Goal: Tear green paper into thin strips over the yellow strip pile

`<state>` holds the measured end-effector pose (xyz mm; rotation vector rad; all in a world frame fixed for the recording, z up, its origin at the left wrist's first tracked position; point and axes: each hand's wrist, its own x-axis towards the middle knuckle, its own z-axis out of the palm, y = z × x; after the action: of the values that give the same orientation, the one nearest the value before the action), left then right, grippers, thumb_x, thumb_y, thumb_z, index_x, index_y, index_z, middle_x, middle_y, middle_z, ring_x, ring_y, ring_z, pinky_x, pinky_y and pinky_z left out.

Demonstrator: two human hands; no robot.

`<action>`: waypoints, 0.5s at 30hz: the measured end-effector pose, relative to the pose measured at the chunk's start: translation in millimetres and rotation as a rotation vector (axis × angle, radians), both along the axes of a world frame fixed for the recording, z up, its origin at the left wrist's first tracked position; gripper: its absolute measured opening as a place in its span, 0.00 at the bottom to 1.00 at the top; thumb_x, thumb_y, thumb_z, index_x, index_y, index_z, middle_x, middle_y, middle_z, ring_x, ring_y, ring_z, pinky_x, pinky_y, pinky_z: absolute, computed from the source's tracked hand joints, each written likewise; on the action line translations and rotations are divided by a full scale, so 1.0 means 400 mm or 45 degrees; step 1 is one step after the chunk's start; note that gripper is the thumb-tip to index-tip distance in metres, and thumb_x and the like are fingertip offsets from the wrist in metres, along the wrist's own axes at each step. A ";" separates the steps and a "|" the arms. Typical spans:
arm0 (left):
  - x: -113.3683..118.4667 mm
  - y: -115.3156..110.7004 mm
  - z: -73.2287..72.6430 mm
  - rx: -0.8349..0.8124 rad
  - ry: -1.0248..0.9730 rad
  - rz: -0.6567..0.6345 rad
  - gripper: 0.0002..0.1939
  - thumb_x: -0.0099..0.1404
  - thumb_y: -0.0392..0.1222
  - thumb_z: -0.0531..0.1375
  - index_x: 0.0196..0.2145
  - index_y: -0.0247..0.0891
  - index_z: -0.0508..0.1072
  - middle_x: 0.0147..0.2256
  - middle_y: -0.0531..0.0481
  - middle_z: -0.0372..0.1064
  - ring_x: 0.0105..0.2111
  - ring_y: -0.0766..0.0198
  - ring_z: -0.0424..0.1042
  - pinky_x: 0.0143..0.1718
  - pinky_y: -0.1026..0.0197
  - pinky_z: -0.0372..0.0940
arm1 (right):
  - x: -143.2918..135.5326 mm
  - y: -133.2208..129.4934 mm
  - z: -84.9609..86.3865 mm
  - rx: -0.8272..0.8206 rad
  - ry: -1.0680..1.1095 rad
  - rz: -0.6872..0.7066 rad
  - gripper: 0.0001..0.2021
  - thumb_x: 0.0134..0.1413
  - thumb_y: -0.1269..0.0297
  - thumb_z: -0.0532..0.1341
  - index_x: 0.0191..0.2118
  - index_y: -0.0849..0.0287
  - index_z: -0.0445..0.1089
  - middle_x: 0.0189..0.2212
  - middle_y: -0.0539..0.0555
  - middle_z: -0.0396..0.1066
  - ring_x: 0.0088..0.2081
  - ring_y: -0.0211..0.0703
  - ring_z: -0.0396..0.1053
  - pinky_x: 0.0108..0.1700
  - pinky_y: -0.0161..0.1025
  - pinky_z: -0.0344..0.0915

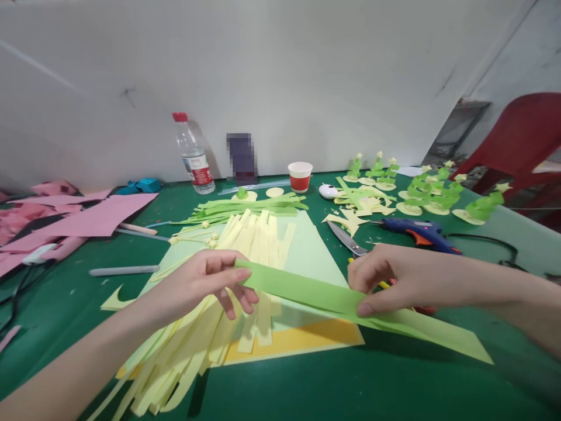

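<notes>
A long green paper strip (302, 286) stretches between my two hands above the table. My left hand (219, 278) pinches its left end between thumb and fingers. Farther along to the right, my right hand (377, 278) grips the strip, and a paler end hangs out past it. Below my left hand lies a loose pile of pale yellow paper strips (193, 339), spread over light green and orange paper sheets (307, 339). Behind it rests a bunch of green paper strips (263, 204). Scissors (346, 237) lie partly hidden behind my right hand.
A blue glue gun (421, 231) with a black cable lies at the right, near several small paper trees (438, 193). A paper cup (300, 177) and a water bottle (195, 158) stand along the wall. Pink paper (105, 213) covers the left side.
</notes>
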<state>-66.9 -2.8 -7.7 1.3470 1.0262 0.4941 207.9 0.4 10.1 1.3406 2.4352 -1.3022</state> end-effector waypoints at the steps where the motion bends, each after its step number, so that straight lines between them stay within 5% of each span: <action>1: -0.001 0.001 -0.002 -0.004 -0.015 0.019 0.10 0.58 0.46 0.60 0.27 0.36 0.71 0.24 0.52 0.76 0.25 0.66 0.75 0.21 0.71 0.69 | -0.002 0.001 -0.003 -0.029 0.015 -0.009 0.15 0.47 0.55 0.59 0.18 0.60 0.62 0.20 0.47 0.57 0.25 0.35 0.54 0.29 0.34 0.53; 7: -0.007 0.006 -0.006 0.039 0.004 0.098 0.12 0.55 0.48 0.63 0.23 0.36 0.71 0.24 0.49 0.76 0.28 0.63 0.76 0.22 0.72 0.70 | -0.014 0.003 -0.003 -0.181 0.018 -0.126 0.15 0.44 0.58 0.61 0.17 0.60 0.59 0.16 0.44 0.49 0.19 0.31 0.45 0.21 0.35 0.43; 15: -0.003 0.013 -0.005 0.024 0.054 0.082 0.09 0.56 0.45 0.62 0.25 0.38 0.72 0.25 0.50 0.77 0.29 0.64 0.76 0.23 0.72 0.69 | -0.012 0.009 -0.006 -0.166 0.010 -0.191 0.14 0.40 0.59 0.64 0.18 0.60 0.61 0.14 0.43 0.47 0.18 0.30 0.44 0.19 0.33 0.41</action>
<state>-68.0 2.6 -9.6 1.3488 1.1049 0.5266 203.1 4.1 7.8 1.5107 2.2476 -1.4740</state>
